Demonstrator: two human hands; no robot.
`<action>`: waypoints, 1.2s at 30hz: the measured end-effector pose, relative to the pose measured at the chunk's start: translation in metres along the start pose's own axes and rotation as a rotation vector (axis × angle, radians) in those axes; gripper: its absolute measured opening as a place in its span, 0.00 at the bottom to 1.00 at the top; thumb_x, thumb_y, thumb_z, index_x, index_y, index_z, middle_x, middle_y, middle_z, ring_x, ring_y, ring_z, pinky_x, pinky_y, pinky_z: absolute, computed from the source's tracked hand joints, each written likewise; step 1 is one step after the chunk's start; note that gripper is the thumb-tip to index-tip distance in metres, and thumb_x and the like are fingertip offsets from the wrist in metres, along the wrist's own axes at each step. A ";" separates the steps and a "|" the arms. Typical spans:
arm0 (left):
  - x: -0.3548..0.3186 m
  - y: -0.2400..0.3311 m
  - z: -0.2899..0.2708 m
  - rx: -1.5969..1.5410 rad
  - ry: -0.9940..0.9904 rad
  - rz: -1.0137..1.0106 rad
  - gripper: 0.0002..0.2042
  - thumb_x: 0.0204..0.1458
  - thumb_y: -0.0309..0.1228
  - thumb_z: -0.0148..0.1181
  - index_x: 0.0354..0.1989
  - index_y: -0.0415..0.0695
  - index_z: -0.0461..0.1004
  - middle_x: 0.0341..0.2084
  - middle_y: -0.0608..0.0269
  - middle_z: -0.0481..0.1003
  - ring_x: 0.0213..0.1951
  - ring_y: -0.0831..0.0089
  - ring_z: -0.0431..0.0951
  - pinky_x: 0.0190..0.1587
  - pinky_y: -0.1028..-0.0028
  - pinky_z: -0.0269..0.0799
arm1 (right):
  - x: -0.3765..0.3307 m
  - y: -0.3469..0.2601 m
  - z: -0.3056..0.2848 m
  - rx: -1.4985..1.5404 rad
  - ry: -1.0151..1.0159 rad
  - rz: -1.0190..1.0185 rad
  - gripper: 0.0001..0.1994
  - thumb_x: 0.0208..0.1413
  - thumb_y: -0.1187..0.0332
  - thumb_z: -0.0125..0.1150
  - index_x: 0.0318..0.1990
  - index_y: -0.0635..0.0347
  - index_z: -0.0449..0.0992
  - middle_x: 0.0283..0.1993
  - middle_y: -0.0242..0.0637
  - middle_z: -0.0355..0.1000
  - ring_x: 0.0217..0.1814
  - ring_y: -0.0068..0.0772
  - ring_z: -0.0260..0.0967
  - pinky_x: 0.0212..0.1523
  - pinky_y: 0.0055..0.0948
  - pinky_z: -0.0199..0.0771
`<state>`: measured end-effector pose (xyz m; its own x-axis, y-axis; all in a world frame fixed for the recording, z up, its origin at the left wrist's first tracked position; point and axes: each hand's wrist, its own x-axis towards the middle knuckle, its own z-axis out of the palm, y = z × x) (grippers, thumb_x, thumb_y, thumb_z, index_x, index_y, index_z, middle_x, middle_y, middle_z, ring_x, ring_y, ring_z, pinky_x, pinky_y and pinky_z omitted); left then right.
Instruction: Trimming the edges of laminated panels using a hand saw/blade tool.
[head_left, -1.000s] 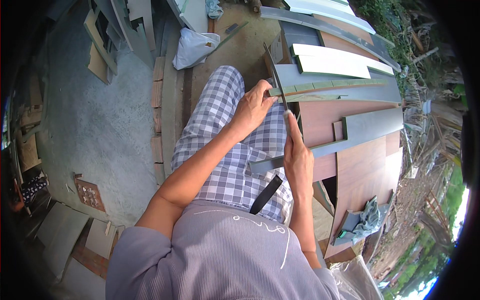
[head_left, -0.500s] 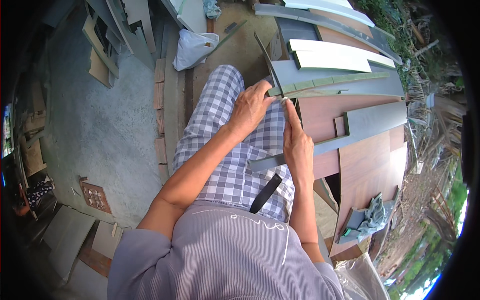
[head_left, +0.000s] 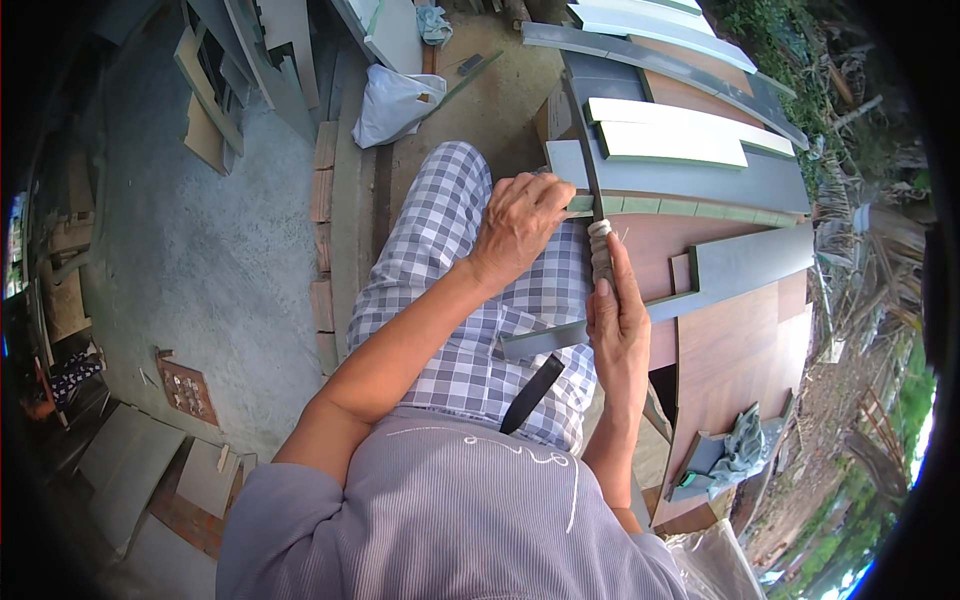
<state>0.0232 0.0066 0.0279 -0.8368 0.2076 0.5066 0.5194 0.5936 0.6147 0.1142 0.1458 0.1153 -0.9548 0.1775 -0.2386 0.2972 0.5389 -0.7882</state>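
My left hand (head_left: 522,222) is closed, its fingers pinching the near end of a long, narrow green strip (head_left: 680,207) marked with evenly spaced cross lines. The strip reaches away to the right over the boards. In my right hand (head_left: 622,325) is the pale, cord-wrapped handle of a long-bladed knife (head_left: 584,140), with my index finger stretched along it. Its slim, dark blade points away from me and crosses the strip just right of my left fingers. Whether the edge bites into the strip cannot be made out.
Grey and brown boards (head_left: 735,345) lie to my right, with white pieces (head_left: 670,135) farther back. A grey angled piece (head_left: 545,340) rests across my checked lap. A white bag (head_left: 395,105) stands ahead left; a bluish cloth (head_left: 742,450) lies at lower right.
Both hands have shifted slightly; the right one came nearer and to the right with the knife. The blade stands more upright, and the strip has swung nearer me at its far end.
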 end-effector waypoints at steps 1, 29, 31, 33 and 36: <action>0.000 -0.001 0.000 0.000 0.004 0.028 0.15 0.46 0.25 0.66 0.42 0.43 0.71 0.37 0.62 0.75 0.40 0.62 0.76 0.44 0.64 0.70 | 0.000 -0.005 -0.001 -0.001 -0.003 -0.001 0.22 0.66 0.68 0.47 0.67 0.47 0.63 0.55 0.43 0.74 0.34 0.32 0.75 0.40 0.33 0.73; -0.005 -0.014 0.000 -0.614 -0.187 -0.518 0.14 0.59 0.35 0.58 0.47 0.40 0.69 0.32 0.60 0.75 0.35 0.75 0.76 0.39 0.74 0.72 | 0.008 0.012 0.024 0.059 -0.079 0.059 0.24 0.66 0.69 0.46 0.69 0.47 0.57 0.61 0.46 0.69 0.44 0.41 0.77 0.43 0.36 0.73; -0.006 -0.015 -0.003 -0.523 -0.174 -0.454 0.13 0.58 0.33 0.59 0.47 0.40 0.69 0.33 0.59 0.75 0.36 0.72 0.76 0.40 0.72 0.72 | 0.006 0.010 0.025 0.362 -0.105 0.113 0.25 0.67 0.66 0.47 0.70 0.43 0.56 0.23 0.23 0.58 0.20 0.11 0.49 0.19 0.16 0.52; -0.009 -0.020 0.000 -0.467 -0.147 -0.390 0.13 0.58 0.33 0.59 0.47 0.40 0.70 0.34 0.59 0.75 0.36 0.71 0.76 0.40 0.71 0.72 | 0.003 0.004 0.023 0.430 -0.133 0.145 0.25 0.68 0.67 0.47 0.71 0.43 0.55 0.22 0.22 0.56 0.19 0.10 0.47 0.18 0.15 0.48; -0.009 -0.020 0.001 -0.388 -0.104 -0.294 0.13 0.58 0.32 0.59 0.47 0.40 0.70 0.34 0.59 0.75 0.37 0.70 0.77 0.40 0.70 0.73 | 0.001 -0.002 0.018 0.520 -0.162 0.191 0.25 0.68 0.67 0.47 0.71 0.43 0.54 0.21 0.21 0.53 0.18 0.09 0.44 0.17 0.15 0.44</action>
<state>0.0199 -0.0064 0.0101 -0.9601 0.1627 0.2275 0.2686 0.3098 0.9121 0.1122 0.1298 0.1068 -0.8864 0.0815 -0.4556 0.4589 0.0268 -0.8881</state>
